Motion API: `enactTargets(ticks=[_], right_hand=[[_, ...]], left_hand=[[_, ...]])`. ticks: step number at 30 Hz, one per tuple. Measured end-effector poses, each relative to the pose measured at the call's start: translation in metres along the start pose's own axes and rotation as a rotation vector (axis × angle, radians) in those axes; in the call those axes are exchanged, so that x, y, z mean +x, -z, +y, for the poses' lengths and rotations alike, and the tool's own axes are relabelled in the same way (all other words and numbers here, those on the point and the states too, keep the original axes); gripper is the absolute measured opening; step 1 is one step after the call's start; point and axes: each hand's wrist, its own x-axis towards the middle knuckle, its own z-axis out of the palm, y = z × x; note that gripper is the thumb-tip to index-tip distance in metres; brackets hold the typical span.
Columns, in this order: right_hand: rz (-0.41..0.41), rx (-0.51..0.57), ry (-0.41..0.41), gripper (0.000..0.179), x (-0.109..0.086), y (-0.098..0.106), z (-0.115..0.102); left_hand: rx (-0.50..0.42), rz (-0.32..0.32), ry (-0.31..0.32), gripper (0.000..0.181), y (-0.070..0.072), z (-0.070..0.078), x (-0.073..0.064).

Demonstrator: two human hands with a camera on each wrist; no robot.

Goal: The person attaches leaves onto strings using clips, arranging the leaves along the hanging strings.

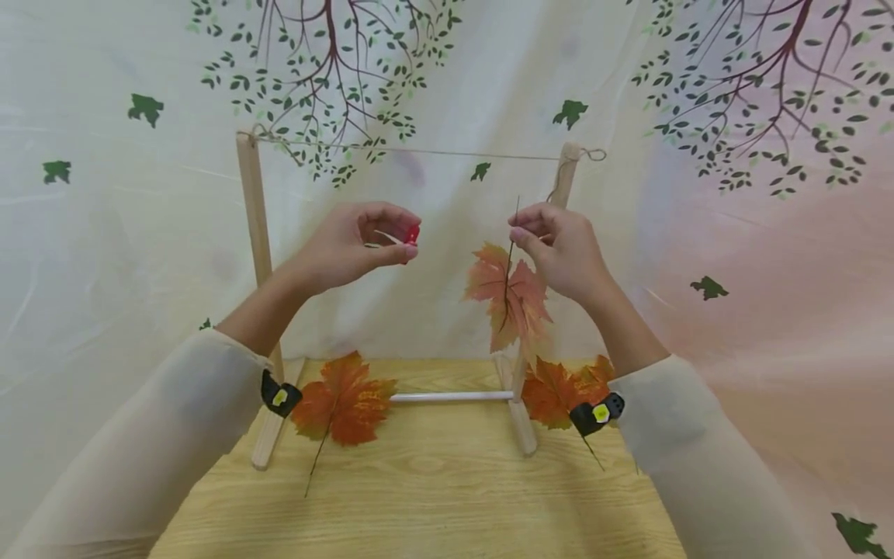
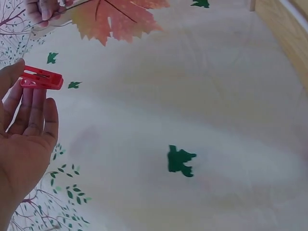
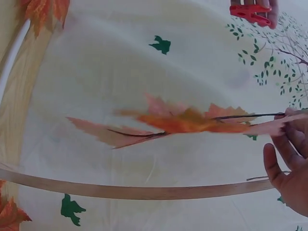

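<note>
My left hand (image 1: 356, 242) pinches a red clothespin (image 1: 412, 239) between thumb and fingertips, seen lengthwise in the left wrist view as a red clothespin (image 2: 42, 78). Across from it, my right hand (image 1: 562, 244) pinches the dark stem of an orange-pink maple leaf (image 1: 513, 295), which hangs blade down in front of the right wooden post. From the right wrist, the leaf (image 3: 192, 122) shows nearly edge-on. Above both hands a thin string (image 1: 447, 152) runs between the tops of the left post (image 1: 253, 206) and the right post (image 1: 567, 175).
An orange maple leaf (image 1: 342, 400) lies on the wooden table (image 1: 419, 497) by the left post's foot. More orange leaves (image 1: 552, 392) lie by the right foot, partly behind the wrist strap. A white rod (image 1: 450, 397) joins the posts low down. Behind hangs a leaf-printed cloth (image 1: 419, 310).
</note>
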Motion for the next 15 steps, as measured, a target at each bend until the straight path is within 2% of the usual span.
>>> enactTargets(ticks=[7,11,15], right_hand=[[-0.077,0.000,-0.057,0.013,0.009,0.005,-0.005],[-0.081,0.005,-0.090,0.014,0.012,0.006,-0.004],[-0.068,0.003,-0.099,0.015,0.015,0.006,-0.003]], left_hand=[[-0.005,0.026,-0.012,0.033,0.005,0.022,0.021],[0.003,0.051,-0.042,0.033,0.007,0.034,0.033],[0.006,0.105,-0.069,0.033,0.007,0.047,0.044]])
